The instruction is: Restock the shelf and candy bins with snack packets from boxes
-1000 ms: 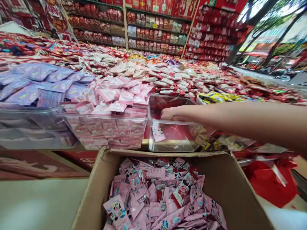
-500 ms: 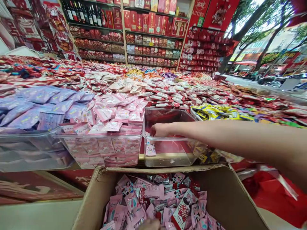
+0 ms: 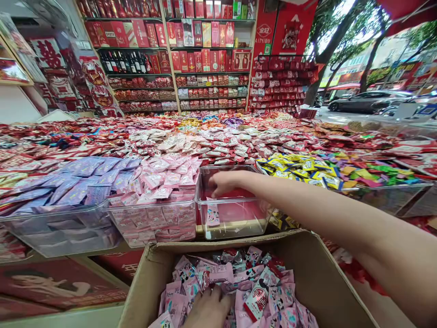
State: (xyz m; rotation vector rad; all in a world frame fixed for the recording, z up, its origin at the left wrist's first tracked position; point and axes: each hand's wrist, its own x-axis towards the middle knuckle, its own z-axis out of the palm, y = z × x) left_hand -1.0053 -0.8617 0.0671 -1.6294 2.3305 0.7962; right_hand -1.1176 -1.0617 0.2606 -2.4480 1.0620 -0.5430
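My right hand reaches into a clear plastic bin. Its fingers are curled together and point down; whatever is between them is hidden. Just below it, a pink candy packet with a cartoon print shows upright behind the bin's front wall. Down in the open cardboard box, my left hand rests on a heap of pink candy packets, fingers bent and apart. A white and red packet lies on that heap, to the right of my left hand.
Left of the clear bin stand a bin of pink packets and one of lilac packets. Yellow packets are piled on its right. Heaped sweets and stocked shelves lie beyond.
My left hand has come further into view over the packets in the box. My right hand stays in the clear bin, slightly higher above the packet. The camera view has tilted up.
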